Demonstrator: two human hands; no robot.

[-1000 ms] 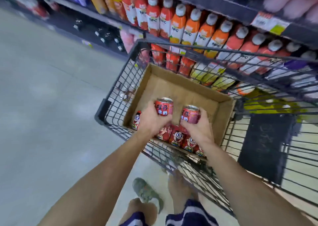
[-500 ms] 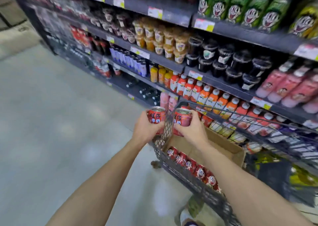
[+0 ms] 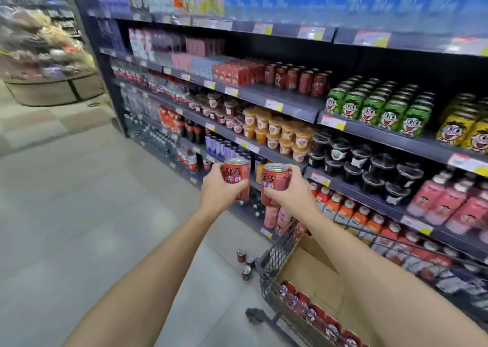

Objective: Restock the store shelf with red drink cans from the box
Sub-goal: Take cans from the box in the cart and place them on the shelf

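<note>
Three loose cans (image 3: 245, 263) on grey floor (image 3: 79, 214)

Left arm: bare, stretched forward; left hand (image 3: 220, 188) raised, fingers curled round a can (image 3: 237, 173). Right arm: bare, stretched forward; right hand (image 3: 290, 190) level with the left, just beside it, gripping a second can (image 3: 274, 180). Both cans upright.
</note>
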